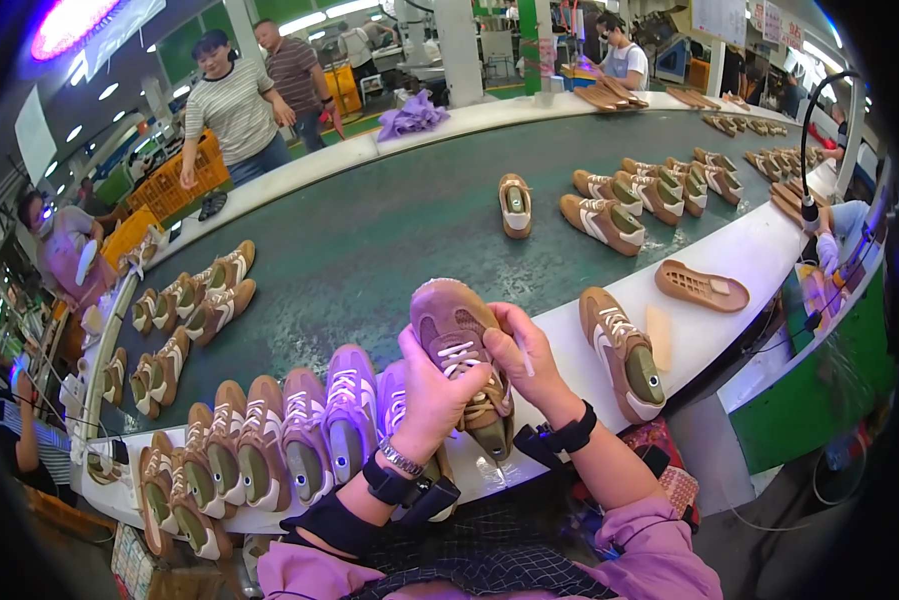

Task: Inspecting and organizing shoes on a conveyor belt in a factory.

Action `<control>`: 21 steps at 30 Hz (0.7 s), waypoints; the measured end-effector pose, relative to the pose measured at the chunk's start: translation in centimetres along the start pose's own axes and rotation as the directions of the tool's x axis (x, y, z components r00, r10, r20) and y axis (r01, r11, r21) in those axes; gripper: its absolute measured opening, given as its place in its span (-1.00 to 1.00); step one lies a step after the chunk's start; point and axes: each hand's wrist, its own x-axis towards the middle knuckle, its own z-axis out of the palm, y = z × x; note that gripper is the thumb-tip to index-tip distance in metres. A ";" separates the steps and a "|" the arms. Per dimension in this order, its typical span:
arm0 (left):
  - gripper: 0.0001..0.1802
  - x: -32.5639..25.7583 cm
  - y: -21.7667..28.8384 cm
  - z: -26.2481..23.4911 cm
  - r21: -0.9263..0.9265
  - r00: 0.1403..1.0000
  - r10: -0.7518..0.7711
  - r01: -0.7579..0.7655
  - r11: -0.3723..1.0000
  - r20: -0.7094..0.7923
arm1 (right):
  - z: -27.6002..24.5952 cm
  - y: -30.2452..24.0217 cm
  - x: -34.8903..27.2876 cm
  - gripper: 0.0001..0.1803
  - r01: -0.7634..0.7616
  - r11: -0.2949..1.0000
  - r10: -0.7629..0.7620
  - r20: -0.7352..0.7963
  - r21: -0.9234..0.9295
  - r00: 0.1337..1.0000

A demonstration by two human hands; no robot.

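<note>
Head view: both hands hold one brown shoe [461, 345] up over the near edge of the white worktop [769, 250], at the middle of the picture. The shoe points away, toe far and heel near, its white laces facing up. The left hand [431, 400] has its grip clenched on the shoe from the left, thumb lying across the laces and fingers wrapped under the sole. The right hand [524, 360] grasps the shoe's right side, fingers curled over the collar and a thin white lace end [525, 362] standing out beside them. So the shoe sits between the two grips, touching both.

Left of the hands, a row of shoes [269, 440] lies side by side on the worktop's near edge, toes pointing away. Just right of the hands lies a single shoe [624, 352] with a green last showing in its opening, and beside it a pale insole [658, 335]. Farther right an upturned sole [701, 286] rests on the white edge. Beyond, the dark green belt [389, 230] carries more shoes: a lone one [515, 204] in the middle, pairs [629, 205] far right, others [194, 300] at the left. People stand on the far side.
</note>
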 end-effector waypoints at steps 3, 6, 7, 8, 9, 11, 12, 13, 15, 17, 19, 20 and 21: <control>-0.27 -0.1 -0.4 0.1 -0.001 0.999 0.046 -0.046 0.999 0.001 | 0.0 -0.3 0.5 -0.59 -0.015 0.999 0.013 0.051 0.040 0.999; -0.24 -0.3 -1.0 0.2 0.083 0.994 0.106 -0.104 0.991 -0.017 | 0.4 0.0 0.5 -0.65 -0.047 0.994 0.047 0.008 0.097 0.999; -0.24 -0.4 -1.1 0.2 0.083 0.994 0.106 -0.104 0.991 -0.021 | 0.5 -0.1 0.3 -0.65 -0.049 0.994 0.049 0.012 0.098 0.999; -0.23 -0.4 -1.1 0.3 0.132 0.991 0.133 -0.132 0.982 0.004 | 0.6 -0.3 0.0 -0.68 -0.019 1.000 0.018 -0.053 -0.012 0.998; -0.21 -0.4 -1.1 0.5 0.178 0.987 0.157 -0.160 0.971 0.031 | 0.6 -0.4 -0.1 -0.71 0.005 0.992 -0.019 -0.116 -0.124 0.993; -0.20 -0.6 -1.0 1.0 0.187 0.979 0.198 -0.202 0.961 0.036 | 0.6 -0.3 -0.2 -0.72 0.030 0.987 -0.054 -0.154 -0.156 0.987; -0.19 -0.6 -1.1 1.3 0.194 0.970 0.240 -0.244 0.950 0.046 | 0.6 -0.3 -0.4 -0.73 0.054 0.980 -0.092 -0.195 -0.191 0.977; -0.19 -0.5 -1.4 1.5 0.189 0.971 0.232 -0.239 0.952 0.059 | 0.3 -0.3 -0.3 -0.73 0.048 0.980 -0.089 -0.209 -0.195 0.974; -0.18 -0.2 -2.0 2.1 0.199 0.974 0.226 -0.224 0.954 0.011 | -0.8 -0.8 0.3 -0.72 -0.066 0.974 0.025 -0.187 -0.219 0.982; -0.16 -0.1 -1.0 1.6 0.191 0.996 0.090 -0.091 0.977 0.013 | -1.0 -2.2 0.8 -0.67 -0.074 0.931 0.029 -0.129 -0.359 0.991; -0.20 -0.2 0.2 1.3 0.095 0.999 0.043 -0.045 0.994 0.021 | -1.9 -3.6 0.5 -0.57 -0.013 0.890 -0.050 -0.127 -0.456 0.991; -0.22 -0.3 0.1 1.0 0.102 0.999 0.050 -0.050 0.994 0.009 | -2.6 -4.3 0.4 -0.50 0.076 0.849 -0.157 -0.112 -0.523 0.981; -0.25 -0.1 -0.2 1.0 0.068 0.997 0.075 -0.074 0.995 -0.002 | -4.3 -6.2 -0.2 -0.39 0.015 0.781 -0.165 -0.183 -0.625 0.969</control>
